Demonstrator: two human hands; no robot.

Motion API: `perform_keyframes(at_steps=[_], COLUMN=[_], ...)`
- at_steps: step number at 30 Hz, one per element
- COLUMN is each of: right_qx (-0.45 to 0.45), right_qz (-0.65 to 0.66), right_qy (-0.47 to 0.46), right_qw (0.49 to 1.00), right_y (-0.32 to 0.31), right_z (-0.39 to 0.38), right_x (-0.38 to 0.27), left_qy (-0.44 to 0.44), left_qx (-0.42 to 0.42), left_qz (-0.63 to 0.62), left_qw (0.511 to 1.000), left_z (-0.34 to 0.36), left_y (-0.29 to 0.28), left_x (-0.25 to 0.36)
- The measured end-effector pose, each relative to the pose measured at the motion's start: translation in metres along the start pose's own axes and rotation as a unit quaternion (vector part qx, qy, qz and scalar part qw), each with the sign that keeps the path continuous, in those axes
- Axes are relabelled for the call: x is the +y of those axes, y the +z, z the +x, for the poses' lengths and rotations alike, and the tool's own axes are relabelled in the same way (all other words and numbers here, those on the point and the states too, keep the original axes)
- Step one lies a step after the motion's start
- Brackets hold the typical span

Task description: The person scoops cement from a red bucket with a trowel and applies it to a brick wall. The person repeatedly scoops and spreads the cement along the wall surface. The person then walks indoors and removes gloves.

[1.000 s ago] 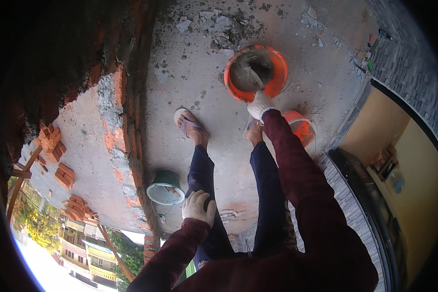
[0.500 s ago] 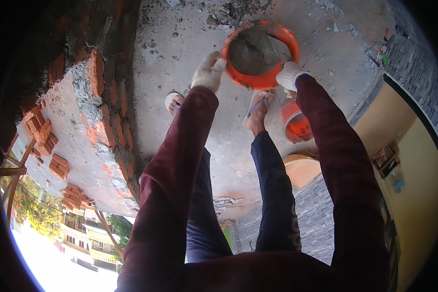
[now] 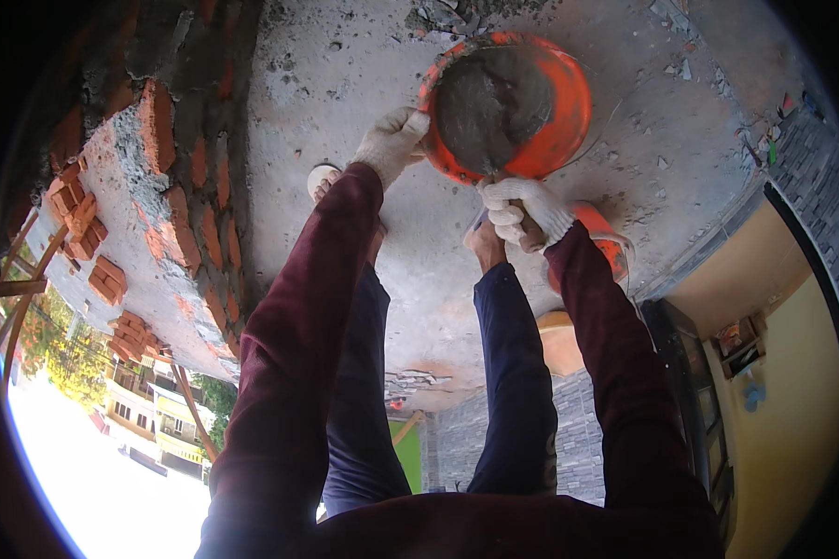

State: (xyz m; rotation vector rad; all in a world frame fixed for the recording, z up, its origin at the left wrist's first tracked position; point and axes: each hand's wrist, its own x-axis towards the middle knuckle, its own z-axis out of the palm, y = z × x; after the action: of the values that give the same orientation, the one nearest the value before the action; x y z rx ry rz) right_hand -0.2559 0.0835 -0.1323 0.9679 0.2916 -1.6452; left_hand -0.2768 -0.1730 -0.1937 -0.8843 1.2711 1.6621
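Observation:
My left hand [image 3: 391,144], in a pale knitted glove, grips the left rim of an orange tub [image 3: 562,132] holding wet grey mortar [image 3: 461,107]. At the tub's near side, my right hand [image 3: 527,210], also gloved, is closed on the handle of a trowel [image 3: 532,238], whose blade dips into the mortar. Below the tub are my sandalled feet [image 3: 488,244]. A smaller orange bucket [image 3: 611,253] sits just right of them, partly behind my right forearm.
A rough brick wall edge [image 3: 210,238] runs along my left, with stacked bricks [image 3: 107,279] on the concrete beyond it. Broken rubble [image 3: 443,17] lies past the tub. Stone-patterned tiling [image 3: 806,177] borders the right, and a tan round object [image 3: 559,345] shows behind my right leg.
My left hand has left my thigh and reached forward to the tub's rim. My right hand has shifted its hold on the trowel, and the tub appears higher in the view.

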Motion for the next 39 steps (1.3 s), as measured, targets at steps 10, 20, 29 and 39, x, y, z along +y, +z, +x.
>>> perform_keyframes(at_steps=[10, 20, 29, 39], right_qx=[-0.336, 0.365, 0.366, 0.163], right_qz=[0.473, -0.825, -0.743, -0.325], right_qy=[-0.276, -0.153, 0.008, 0.052], right_qw=[0.766, 0.403, 0.560, 0.930], right_y=[0.046, 0.017, -0.009, 0.004], right_z=[0.015, -0.134, -0.048, -0.044], right_x=[0.015, -0.039, -0.091, -0.056], left_qy=[0.048, 0.124, 0.097, 0.068], left_qx=[0.038, -0.029, -0.078, -0.072], left_qz=[0.004, 0.002, 0.017, -0.070], left_qw=[0.998, 0.992, 0.992, 0.993], left_z=[-0.008, -0.019, 0.001, 0.004], left_y=[0.022, 0.054, 0.040, 0.044], left_x=[-0.008, 0.025, 0.027, 0.013])
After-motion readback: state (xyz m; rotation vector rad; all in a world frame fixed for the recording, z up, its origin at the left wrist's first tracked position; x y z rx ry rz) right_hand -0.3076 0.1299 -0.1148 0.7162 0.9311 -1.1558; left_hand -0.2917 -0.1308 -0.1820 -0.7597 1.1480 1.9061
